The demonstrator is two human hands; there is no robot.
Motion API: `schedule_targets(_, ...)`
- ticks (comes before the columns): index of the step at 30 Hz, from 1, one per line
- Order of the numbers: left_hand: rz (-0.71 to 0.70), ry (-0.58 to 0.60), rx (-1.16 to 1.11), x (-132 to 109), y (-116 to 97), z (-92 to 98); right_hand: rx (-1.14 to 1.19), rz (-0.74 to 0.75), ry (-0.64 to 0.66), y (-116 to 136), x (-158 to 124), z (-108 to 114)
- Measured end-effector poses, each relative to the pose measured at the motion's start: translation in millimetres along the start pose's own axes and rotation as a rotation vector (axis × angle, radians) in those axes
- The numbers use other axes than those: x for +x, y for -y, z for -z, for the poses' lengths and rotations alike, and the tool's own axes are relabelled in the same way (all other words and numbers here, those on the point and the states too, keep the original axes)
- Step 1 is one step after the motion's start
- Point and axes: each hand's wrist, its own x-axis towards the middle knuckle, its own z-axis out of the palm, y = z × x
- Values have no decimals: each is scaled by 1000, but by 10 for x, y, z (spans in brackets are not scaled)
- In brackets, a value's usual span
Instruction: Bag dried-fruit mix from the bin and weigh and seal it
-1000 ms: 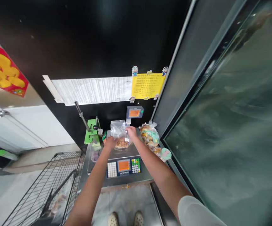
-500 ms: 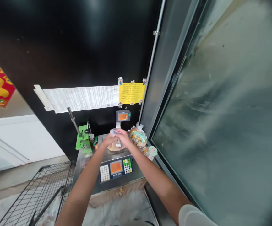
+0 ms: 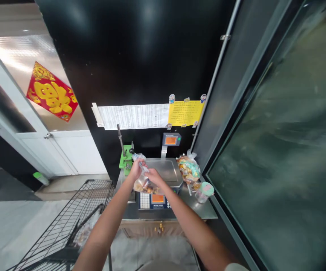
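Note:
A clear plastic bag [image 3: 145, 187] with brownish pieces in its bottom hangs in front of the left side of the weighing scale [image 3: 167, 171]. My left hand [image 3: 136, 168] is closed around the gathered neck of the bag, and the bag's loose top sticks up above the fist. Lower down and to the right, my right hand [image 3: 154, 176] pinches the same bag just under the neck. Behind the hands stands a green bag-sealing device [image 3: 126, 160] with an upright metal rod. The bag covers part of the scale's keypad.
Filled plastic bags [image 3: 189, 168] and a tub with a mint lid [image 3: 207, 189] stand right of the scale, by the glass pane [image 3: 278, 158]. A wire shopping cart [image 3: 67, 214] is at lower left. The scale's display [image 3: 171, 140] rises on a post behind the pan.
The view has swung left. Both hands have lifted the bag off the scale pan and brought it left and closer to me, toward the sealing device's side.

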Motion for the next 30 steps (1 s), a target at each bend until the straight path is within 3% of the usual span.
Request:
schedule_targets(4, 54, -50, 145, 128, -220, 523, -413, -14, -158, 16, 310, -194)
schedule_targets(7, 97, -137, 193, 340, -308, 773, -567, 26, -193, 35, 614, -396)
schedule_targets(12, 43, -370, 159, 773, -347, 974, -580, -50, -185, -9, 964, -716)
schedule_targets(15, -3, -505, 157, 916, -340, 1114, -521, -70, -208, -137, 903, -782)
schedule_targets(19, -37, -609, 228, 890, -301, 1342, -314, -57, -218, -177, 763, -704)
schedule_targets(22, -56, -606, 340, 807, -293, 1457, -5, -131, -266, 121, 896, -558)
schedule_targets(25, -82, -510, 484, 767, -309, 1485, 230, -236, -245, 632, 1216, -394)
schedule_targets(28, -82, -421, 591, 771, -311, 1468, 201, -360, -183, 1065, 1543, -300)
schedule_targets(30, -67, -414, 602, 786, -289, 1461, 134, -419, -131, 1207, 1701, -315)
